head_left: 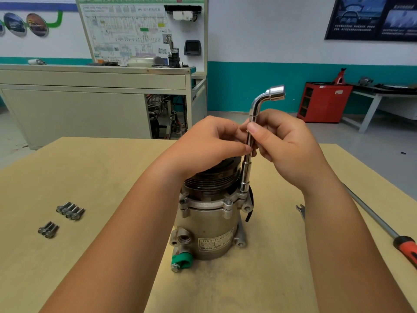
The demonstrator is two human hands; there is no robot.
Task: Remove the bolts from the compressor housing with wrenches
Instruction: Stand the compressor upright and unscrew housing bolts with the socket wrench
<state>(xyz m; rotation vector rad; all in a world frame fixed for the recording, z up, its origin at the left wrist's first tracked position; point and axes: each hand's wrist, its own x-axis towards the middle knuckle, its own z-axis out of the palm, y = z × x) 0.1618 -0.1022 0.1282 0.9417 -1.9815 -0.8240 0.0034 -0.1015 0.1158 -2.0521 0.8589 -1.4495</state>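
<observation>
On compressor housing [208, 222], upright wrench [246, 172]

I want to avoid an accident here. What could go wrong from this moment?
1. The left hand and right hand both pinch the socket wrench; neither steadies the upright compressor, so it may turn or tip.
2. That fingertip grip on the thin shaft looks weak; the wrench might slip off.

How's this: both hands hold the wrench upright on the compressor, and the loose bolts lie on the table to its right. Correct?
No. The head view shows the bolts on the table to its left, not right. The rest holds: the left hand and right hand hold the wrench upright on the compressor.
</observation>
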